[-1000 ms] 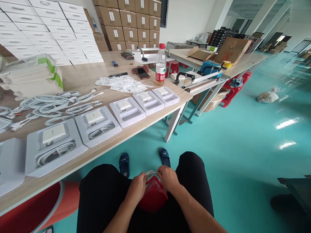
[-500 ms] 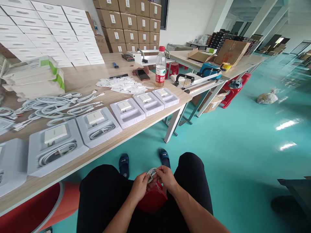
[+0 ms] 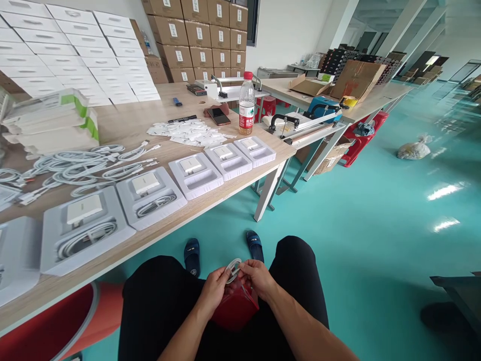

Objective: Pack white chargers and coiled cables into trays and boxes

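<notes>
My left hand [image 3: 215, 286] and right hand [image 3: 258, 277] are pinching a coiled cable [image 3: 233, 271] between them, below the table's [image 3: 210, 203] front edge, over open floor [image 3: 221, 243].

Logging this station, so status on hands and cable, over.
Both hands, left and right, on coiled cable, above lap. Trays along table edge. Nothing visible between hands and cable.

Glossy teal floor [image 3: 376, 220], white wall [image 3: 287, 35]
</notes>
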Demonstrator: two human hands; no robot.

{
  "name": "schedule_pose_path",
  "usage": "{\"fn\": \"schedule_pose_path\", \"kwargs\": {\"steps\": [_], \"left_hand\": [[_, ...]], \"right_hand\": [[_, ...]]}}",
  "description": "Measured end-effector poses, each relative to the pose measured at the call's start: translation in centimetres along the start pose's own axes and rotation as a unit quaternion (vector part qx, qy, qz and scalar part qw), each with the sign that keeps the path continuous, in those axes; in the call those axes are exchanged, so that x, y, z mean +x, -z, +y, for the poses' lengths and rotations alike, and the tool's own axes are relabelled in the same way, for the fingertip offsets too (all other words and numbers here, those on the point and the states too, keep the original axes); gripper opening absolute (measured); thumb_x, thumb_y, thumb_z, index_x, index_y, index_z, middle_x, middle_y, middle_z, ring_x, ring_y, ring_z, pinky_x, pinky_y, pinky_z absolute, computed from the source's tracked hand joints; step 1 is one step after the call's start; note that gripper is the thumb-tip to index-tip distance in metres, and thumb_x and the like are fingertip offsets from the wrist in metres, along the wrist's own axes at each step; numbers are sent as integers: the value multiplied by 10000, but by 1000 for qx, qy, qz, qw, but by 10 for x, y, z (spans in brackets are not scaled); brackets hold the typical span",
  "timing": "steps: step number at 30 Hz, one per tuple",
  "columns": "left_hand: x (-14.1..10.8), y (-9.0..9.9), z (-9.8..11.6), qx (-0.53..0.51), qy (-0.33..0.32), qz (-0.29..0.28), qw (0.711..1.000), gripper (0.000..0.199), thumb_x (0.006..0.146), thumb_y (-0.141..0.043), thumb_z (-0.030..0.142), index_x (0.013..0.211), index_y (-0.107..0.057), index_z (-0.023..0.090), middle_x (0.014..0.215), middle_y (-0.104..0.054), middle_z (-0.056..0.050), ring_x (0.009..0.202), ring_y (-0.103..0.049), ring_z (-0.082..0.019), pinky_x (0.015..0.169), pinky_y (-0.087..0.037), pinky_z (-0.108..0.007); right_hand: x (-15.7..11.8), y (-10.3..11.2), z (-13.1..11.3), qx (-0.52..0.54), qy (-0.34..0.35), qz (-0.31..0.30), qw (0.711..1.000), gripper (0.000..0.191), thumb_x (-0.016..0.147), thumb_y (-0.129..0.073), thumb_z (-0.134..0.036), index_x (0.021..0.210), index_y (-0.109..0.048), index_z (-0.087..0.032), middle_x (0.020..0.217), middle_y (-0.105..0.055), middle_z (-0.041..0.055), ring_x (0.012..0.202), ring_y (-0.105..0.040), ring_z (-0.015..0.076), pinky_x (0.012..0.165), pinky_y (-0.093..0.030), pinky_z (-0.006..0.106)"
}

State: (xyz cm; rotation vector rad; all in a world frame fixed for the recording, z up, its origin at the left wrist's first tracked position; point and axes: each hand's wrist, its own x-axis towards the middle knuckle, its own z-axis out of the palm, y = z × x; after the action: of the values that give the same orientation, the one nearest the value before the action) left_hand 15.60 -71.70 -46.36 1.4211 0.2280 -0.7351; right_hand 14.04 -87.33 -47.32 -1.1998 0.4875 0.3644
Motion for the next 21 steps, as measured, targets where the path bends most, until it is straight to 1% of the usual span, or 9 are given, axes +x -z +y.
{"fn": "schedule_pose_path", "kwargs": {"steps": [2, 4, 6, 7, 9, 11, 13, 17, 21], "left_hand": [[0, 0, 0, -18, 5, -2, 1000, 517, 667, -750, 628, 877, -696, 158, 713, -670, -5, 631, -595, -139, 556, -467, -237], [-1, 0, 1, -32, 11, -6, 999, 539, 648, -767, 629, 891, -698, 153, 733, -670, -4, 634, -591, -128, 559, -466, -229], [-1, 1, 1, -39, 16, -12, 999, 542, 647, -775, 624, 900, -698, 150, 730, -662, 2, 623, -581, -116, 554, -458, -221], [-1, 1, 1, -40, 18, -16, 999, 536, 653, -776, 618, 904, -698, 150, 729, -659, 4, 620, -576, -111, 552, -453, -217], [-1, 3, 1, -40, 20, -24, 999, 521, 672, -770, 607, 911, -695, 150, 721, -659, 6, 610, -567, -106, 541, -439, -212], [-2, 5, 1, -36, 21, -34, 999, 505, 694, -757, 600, 910, -692, 149, 693, -658, 5, 587, -555, -103, 524, -420, -211], [-3, 7, 1, -28, 21, -45, 998, 485, 716, -740, 596, 889, -688, 146, 652, -647, 7, 560, -540, -101, 512, -402, -211], [-5, 10, 2, -12, 20, -59, 998, 433, 751, -718, 566, 872, -681, 153, 614, -618, 21, 538, -526, -97, 521, -395, -214], [-3, 9, 0, 8, 24, -54, 998, 409, 778, -669, 555, 912, -676, 168, 639, -614, 23, 541, -524, -105, 495, -368, -216]], "right_hand": [[0, -1, 1, -27, 35, 38, 998, 368, 600, -800, -487, 647, -627, -166, 621, -621, 12, 522, -498, 113, 496, -367, 255], [0, -2, 0, -47, 73, 82, 993, 304, 572, -832, -388, 732, -679, -179, 763, -653, 16, 630, -522, 127, 594, -433, 270], [1, -2, -1, -53, 96, 106, 988, 406, 546, -844, -331, 910, -710, -212, 949, -665, 19, 732, -549, 143, 677, -468, 283], [2, -1, -1, -52, 98, 103, 989, 474, 538, -847, -330, 979, -710, -223, 988, -667, 20, 750, -563, 151, 694, -479, 294], [3, -1, -2, -46, 88, 74, 992, 518, 529, -852, -374, 1000, -718, -205, 921, -687, 28, 733, -593, 171, 698, -498, 323], [3, 0, -2, -36, 77, 40, 996, 493, 520, -857, -432, 921, -728, -177, 793, -695, 24, 708, -620, 188, 711, -512, 345], [2, 1, -2, -29, 73, 20, 997, 474, 506, -866, -456, 854, -711, -174, 738, -699, 18, 720, -643, 200, 738, -517, 353], [0, 0, -1, -38, 70, 16, 997, 388, 486, -880, -370, 743, -653, -188, 686, -691, -3, 677, -634, 180, 690, -495, 316], [0, -1, 1, -51, 60, 35, 996, 284, 513, -836, -257, 699, -632, -186, 628, -660, -25, 610, -585, 146, 606, -439, 272]]}}
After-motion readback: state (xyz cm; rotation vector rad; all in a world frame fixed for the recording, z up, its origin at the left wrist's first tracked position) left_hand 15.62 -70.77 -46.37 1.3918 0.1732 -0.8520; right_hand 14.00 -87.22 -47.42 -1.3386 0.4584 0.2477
